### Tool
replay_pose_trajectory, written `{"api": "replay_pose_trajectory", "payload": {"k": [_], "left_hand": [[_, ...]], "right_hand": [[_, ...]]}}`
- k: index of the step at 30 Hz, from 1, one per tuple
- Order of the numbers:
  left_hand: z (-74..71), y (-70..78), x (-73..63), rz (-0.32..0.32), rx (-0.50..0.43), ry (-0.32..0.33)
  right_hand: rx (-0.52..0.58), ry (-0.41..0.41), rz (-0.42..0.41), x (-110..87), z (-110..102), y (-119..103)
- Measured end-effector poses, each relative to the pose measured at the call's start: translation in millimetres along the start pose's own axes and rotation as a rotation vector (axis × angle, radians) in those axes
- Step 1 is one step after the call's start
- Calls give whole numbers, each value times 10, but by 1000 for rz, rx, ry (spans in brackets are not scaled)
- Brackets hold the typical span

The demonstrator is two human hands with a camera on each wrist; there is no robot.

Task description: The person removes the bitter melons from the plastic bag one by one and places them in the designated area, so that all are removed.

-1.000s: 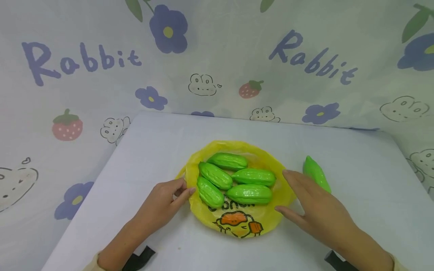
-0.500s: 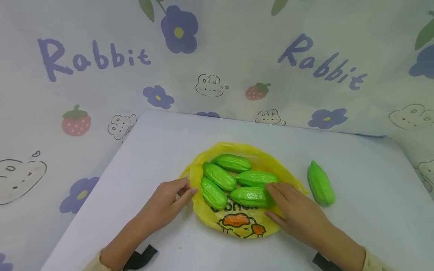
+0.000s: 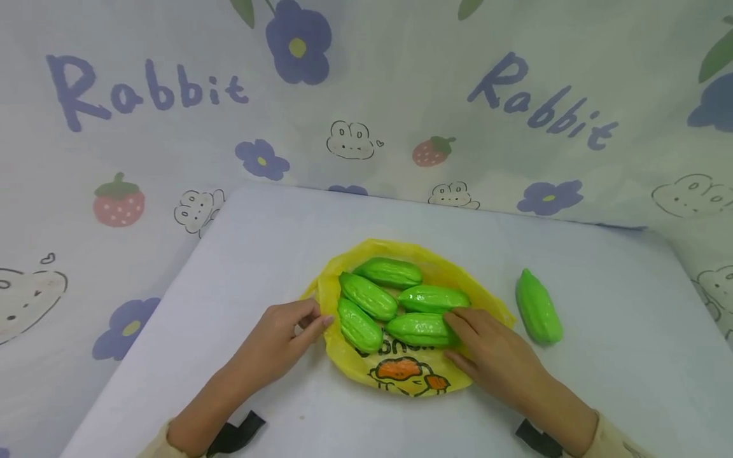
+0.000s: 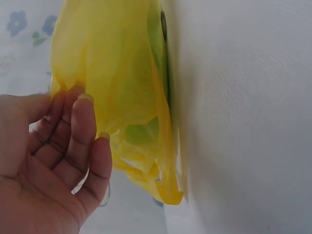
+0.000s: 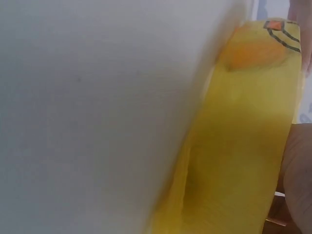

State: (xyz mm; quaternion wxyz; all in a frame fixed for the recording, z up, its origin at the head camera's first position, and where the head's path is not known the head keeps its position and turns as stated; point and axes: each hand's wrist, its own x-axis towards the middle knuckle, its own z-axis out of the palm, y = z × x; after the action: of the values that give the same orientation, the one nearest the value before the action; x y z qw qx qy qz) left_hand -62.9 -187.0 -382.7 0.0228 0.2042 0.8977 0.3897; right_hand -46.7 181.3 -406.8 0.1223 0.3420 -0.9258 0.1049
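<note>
A yellow plastic bag (image 3: 413,249) lies spread with its mouth facing up, a cartoon duck print on its near side. Several shiny green toy gourds (image 3: 366,296) lie inside it. My left hand (image 3: 280,340) pinches the bag's left rim between thumb and fingers; in the left wrist view the left hand (image 4: 58,161) has the thin film at its fingertips. Over the bag's right rim reaches my right hand (image 3: 495,356), its fingers on the right end of the front gourd (image 3: 418,329) and its thumb below. In the right wrist view the bag (image 5: 243,122) hides most of that hand.
One more green gourd (image 3: 538,307) lies on the white table (image 3: 618,331), right of the bag. Behind the table hangs a patterned cloth (image 3: 378,76) with rabbits and flowers. Black straps (image 3: 237,434) show at both wrists.
My right hand has moved left from beside the bag's right rim onto the front gourd inside, uncovering the loose gourd on the table. The left hand keeps its hold on the rim.
</note>
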Motion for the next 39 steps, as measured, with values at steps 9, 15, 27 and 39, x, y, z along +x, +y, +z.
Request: {"api": "replay_pose_trajectory", "payload": {"k": [9,15,27,39], "left_hand": [[-8,2,-12,6,10,6],[7,-6,-19,30,11,23],[12,-14,-5,31,-5,12],[30,-15,25,55,-1,25]], "right_hand": [[-26,22,-28,9,65,14],[-39,9,-21,5,65,-3],[-37,-25,25,-6,20,-1],[-13,-37,44,-13,5,7]]}}
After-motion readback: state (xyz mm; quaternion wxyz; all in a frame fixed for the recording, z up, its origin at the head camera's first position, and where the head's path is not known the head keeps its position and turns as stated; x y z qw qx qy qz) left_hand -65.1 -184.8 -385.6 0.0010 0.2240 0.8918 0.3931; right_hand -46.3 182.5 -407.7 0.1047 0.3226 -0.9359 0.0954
